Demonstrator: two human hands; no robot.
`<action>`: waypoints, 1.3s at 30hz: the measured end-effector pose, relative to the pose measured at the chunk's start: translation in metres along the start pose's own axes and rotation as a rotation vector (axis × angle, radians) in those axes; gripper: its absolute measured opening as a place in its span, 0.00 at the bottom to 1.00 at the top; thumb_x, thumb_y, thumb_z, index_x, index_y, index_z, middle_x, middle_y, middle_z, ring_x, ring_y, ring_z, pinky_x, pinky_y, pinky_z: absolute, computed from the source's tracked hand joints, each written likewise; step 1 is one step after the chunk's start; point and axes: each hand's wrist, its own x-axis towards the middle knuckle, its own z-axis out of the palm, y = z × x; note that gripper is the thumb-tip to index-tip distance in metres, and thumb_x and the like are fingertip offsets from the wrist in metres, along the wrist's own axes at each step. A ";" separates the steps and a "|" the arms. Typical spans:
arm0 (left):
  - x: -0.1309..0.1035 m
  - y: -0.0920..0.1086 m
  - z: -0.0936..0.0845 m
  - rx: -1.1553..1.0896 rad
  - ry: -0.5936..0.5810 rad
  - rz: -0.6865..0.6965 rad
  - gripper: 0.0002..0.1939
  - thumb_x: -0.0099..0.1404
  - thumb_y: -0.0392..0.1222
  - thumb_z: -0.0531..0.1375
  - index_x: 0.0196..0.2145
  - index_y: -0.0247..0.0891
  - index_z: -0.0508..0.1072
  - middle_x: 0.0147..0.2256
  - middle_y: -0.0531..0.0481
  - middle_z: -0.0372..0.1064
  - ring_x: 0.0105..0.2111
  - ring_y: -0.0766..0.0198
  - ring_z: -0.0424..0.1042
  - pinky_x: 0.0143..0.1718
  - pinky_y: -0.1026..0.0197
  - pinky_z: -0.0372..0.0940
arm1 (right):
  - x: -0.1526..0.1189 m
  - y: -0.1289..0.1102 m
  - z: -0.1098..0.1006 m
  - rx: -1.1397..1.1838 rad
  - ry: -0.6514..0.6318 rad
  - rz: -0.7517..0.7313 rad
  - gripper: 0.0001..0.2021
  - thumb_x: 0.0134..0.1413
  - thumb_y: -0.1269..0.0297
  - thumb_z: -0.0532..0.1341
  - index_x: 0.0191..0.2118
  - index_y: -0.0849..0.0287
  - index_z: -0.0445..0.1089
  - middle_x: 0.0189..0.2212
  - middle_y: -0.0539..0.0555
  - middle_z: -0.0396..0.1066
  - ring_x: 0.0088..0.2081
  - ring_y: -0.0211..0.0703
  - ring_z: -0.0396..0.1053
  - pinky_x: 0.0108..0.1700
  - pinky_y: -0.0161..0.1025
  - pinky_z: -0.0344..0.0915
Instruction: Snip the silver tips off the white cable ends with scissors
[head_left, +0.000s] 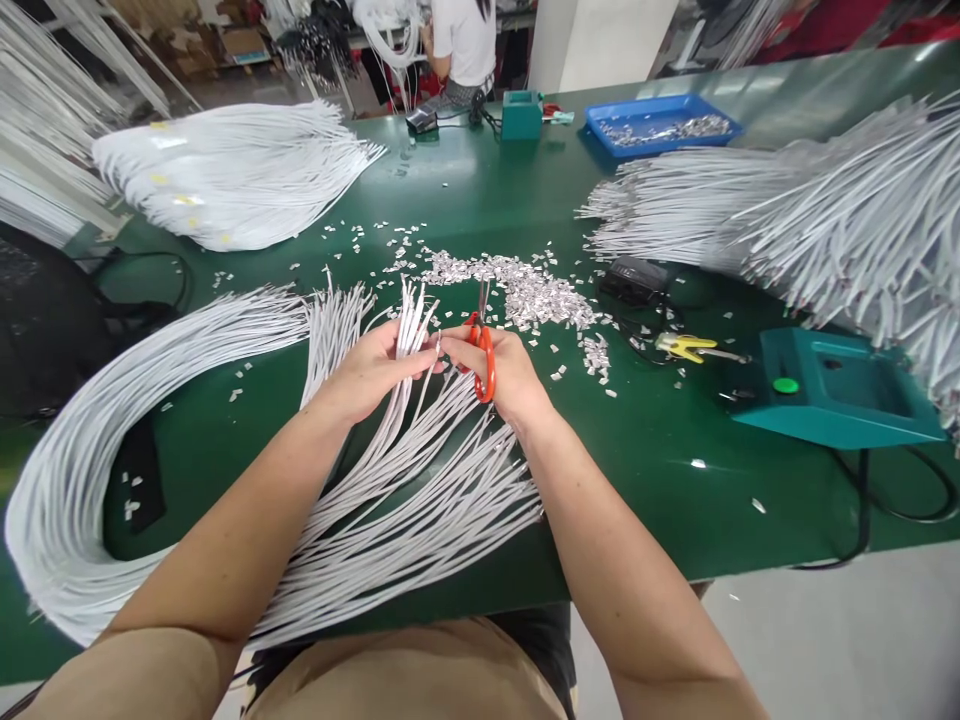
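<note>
My left hand (pixel 375 365) is closed round a small bunch of white cables (pixel 411 325), their ends standing up past the fingers. In my right hand (pixel 504 368) sits a pair of scissors with orange handles (pixel 487 365), blades pointing away from me. The right thumb and fingertips meet the left ones at the end of one cable; what exactly they pinch is too small to make out. More white cables (pixel 420 540) lie fanned out under both hands, and a large looped bundle (pixel 60 520) curves round on the left.
Small silvery-white pieces (pixel 525 290) are heaped beyond my hands. Cable bundles (pixel 240 170) lie at the back left and right (pixel 675 205). A blue tray (pixel 622 148), a teal machine (pixel 832 385), yellow-handled pliers (pixel 686 346) and a black adapter (pixel 634 280) are on the green table (pixel 645 480). A person (pixel 465 45) sits beyond.
</note>
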 end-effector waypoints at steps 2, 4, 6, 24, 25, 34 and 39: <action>0.000 -0.001 0.000 -0.049 -0.013 -0.002 0.12 0.55 0.41 0.69 0.36 0.38 0.72 0.35 0.50 0.73 0.33 0.64 0.75 0.31 0.63 0.65 | 0.001 0.001 -0.001 0.042 -0.023 -0.005 0.10 0.41 0.57 0.70 0.29 0.58 0.78 0.27 0.49 0.74 0.28 0.34 0.65 0.36 0.36 0.63; 0.000 -0.001 0.000 -0.086 -0.026 0.000 0.12 0.55 0.41 0.68 0.35 0.38 0.71 0.34 0.51 0.72 0.32 0.64 0.75 0.30 0.63 0.64 | 0.002 0.002 -0.001 0.062 -0.029 0.003 0.10 0.41 0.56 0.70 0.28 0.58 0.77 0.26 0.49 0.74 0.28 0.34 0.65 0.37 0.36 0.63; 0.000 -0.002 -0.001 -0.091 -0.032 0.005 0.13 0.54 0.41 0.69 0.35 0.38 0.71 0.35 0.51 0.72 0.33 0.64 0.75 0.32 0.63 0.65 | 0.002 0.002 0.000 0.062 -0.022 0.020 0.12 0.39 0.55 0.71 0.27 0.58 0.77 0.25 0.48 0.72 0.28 0.34 0.65 0.37 0.36 0.63; 0.002 -0.006 0.002 0.172 0.237 0.137 0.14 0.49 0.43 0.70 0.32 0.38 0.73 0.31 0.50 0.74 0.31 0.62 0.73 0.37 0.58 0.67 | 0.002 0.007 -0.009 -1.168 0.055 -0.124 0.12 0.55 0.60 0.60 0.24 0.58 0.67 0.27 0.55 0.70 0.30 0.42 0.65 0.33 0.39 0.55; 0.002 -0.006 0.002 0.181 0.236 0.141 0.14 0.49 0.43 0.70 0.32 0.38 0.73 0.32 0.50 0.74 0.31 0.62 0.73 0.37 0.57 0.67 | 0.002 0.007 -0.009 -1.190 0.054 -0.139 0.11 0.55 0.60 0.60 0.24 0.58 0.68 0.27 0.55 0.70 0.30 0.43 0.65 0.33 0.39 0.55; 0.000 -0.002 0.004 0.226 0.246 0.166 0.11 0.51 0.41 0.69 0.31 0.38 0.73 0.31 0.51 0.74 0.32 0.62 0.73 0.38 0.57 0.67 | 0.003 0.013 -0.010 -1.305 0.060 -0.202 0.11 0.58 0.60 0.59 0.27 0.58 0.71 0.29 0.57 0.71 0.33 0.45 0.66 0.34 0.40 0.56; -0.001 0.000 0.005 0.111 0.205 0.143 0.11 0.51 0.39 0.68 0.31 0.37 0.71 0.30 0.52 0.74 0.30 0.62 0.75 0.40 0.56 0.69 | 0.004 0.013 -0.011 -1.266 0.053 -0.164 0.11 0.57 0.59 0.60 0.27 0.58 0.71 0.30 0.57 0.70 0.32 0.44 0.65 0.32 0.39 0.54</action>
